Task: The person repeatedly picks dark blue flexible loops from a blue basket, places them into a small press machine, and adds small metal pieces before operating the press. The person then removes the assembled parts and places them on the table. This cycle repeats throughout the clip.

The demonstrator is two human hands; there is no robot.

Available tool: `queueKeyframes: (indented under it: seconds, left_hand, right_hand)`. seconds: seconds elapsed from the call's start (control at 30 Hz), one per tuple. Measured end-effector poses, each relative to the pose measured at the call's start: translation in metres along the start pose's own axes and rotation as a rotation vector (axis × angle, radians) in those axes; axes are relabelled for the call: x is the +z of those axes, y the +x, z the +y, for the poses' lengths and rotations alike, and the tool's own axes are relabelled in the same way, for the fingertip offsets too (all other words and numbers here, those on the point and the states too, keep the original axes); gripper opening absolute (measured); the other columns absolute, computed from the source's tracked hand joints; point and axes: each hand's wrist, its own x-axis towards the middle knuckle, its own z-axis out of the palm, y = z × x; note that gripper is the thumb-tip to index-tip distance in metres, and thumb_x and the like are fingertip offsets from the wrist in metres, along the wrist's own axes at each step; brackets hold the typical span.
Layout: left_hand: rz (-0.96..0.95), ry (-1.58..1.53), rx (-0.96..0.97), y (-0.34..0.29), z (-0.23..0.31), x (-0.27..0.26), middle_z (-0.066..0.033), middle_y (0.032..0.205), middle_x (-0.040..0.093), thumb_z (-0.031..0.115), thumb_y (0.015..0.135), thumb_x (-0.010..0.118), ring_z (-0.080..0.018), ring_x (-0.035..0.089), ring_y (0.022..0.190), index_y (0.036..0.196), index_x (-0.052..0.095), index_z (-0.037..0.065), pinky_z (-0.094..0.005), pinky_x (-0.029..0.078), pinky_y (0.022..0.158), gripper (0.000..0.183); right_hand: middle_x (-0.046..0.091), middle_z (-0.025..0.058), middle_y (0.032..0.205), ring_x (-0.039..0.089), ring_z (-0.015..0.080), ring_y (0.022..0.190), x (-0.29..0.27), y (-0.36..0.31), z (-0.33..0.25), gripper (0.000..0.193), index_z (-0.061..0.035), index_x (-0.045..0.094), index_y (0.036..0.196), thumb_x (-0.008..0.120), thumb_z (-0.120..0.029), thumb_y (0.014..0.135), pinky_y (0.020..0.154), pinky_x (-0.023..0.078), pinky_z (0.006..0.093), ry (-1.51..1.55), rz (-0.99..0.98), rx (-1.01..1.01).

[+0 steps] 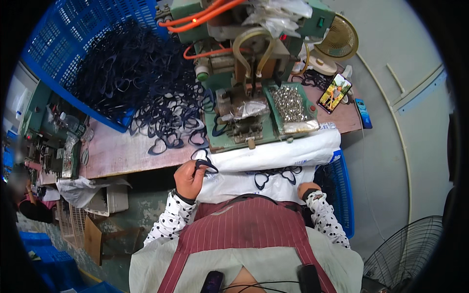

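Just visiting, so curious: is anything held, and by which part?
Left grip holds a dark heart-shaped loop by its near edge; right grip, can't tell.

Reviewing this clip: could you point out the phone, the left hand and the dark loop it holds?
Phone (335, 93): head view, on the middle of its lit screen.
Left hand (189, 178): head view, on the middle of the hand.
Dark loop (210, 166): head view, on its band beyond the hand.

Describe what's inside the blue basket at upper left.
Dark heart-shaped loops, heaped and spread out onto the table. They hide the bottom of the basket from view.
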Motion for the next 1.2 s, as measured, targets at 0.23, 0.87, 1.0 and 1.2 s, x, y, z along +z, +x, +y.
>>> queueKeyframes:
  seconds: [0.23, 0.87, 1.0, 1.2]
  left_hand:
    - [-0.008, 0.071, 0.613, 0.078, 0.033, 0.011, -0.0123, 0.101, 0.068, 0.0, 0.071, 0.067, -0.028, 0.065, 0.082, 0.107, 0.065, 0.001, -0.0393, 0.05, 0.076, 0.036]
    - [-0.232, -0.001, 0.799, 0.111, 0.057, 0.085, -0.0171, 0.121, 0.062, 0.001, 0.077, 0.064, -0.0297, 0.062, 0.107, 0.117, 0.062, 0.0, -0.046, 0.048, 0.097, 0.04]
    - [-0.216, -0.012, 0.772, 0.109, 0.058, 0.085, -0.0171, 0.121, 0.062, 0.0, 0.077, 0.064, -0.0301, 0.062, 0.107, 0.116, 0.062, 0.0, -0.0459, 0.048, 0.097, 0.039]
    - [-0.17, -0.04, 0.759, 0.108, 0.061, 0.09, -0.0171, 0.12, 0.062, -0.002, 0.077, 0.064, -0.03, 0.062, 0.107, 0.116, 0.061, 0.0, -0.0464, 0.048, 0.098, 0.04]
  right_hand:
    - [0.065, 0.0139, 0.084, 0.063, 0.0356, 0.077, -0.145, 0.031, -0.033, 0.028, -0.008, 0.065, 0.098, 0.067, -0.032, 0.083, 0.068, 0.05, 0.046, 0.554, 1.126, -0.384]
    - [0.062, 0.0048, 0.077, 0.056, 0.0291, 0.081, -0.214, 0.081, -0.055, 0.013, -0.0125, 0.065, 0.078, 0.075, -0.022, 0.075, 0.075, 0.042, 0.0414, 0.579, 1.356, -0.412]
    - [0.062, 0.0053, 0.076, 0.056, 0.0277, 0.084, -0.208, 0.092, -0.046, 0.012, -0.0129, 0.069, 0.077, 0.076, -0.021, 0.072, 0.077, 0.042, 0.0407, 0.697, 1.234, -0.366]
    - [0.063, 0.0091, 0.079, 0.057, 0.0291, 0.082, -0.2, 0.101, -0.041, 0.009, -0.0118, 0.071, 0.082, 0.073, -0.018, 0.076, 0.074, 0.045, 0.0415, 0.744, 1.266, -0.43]
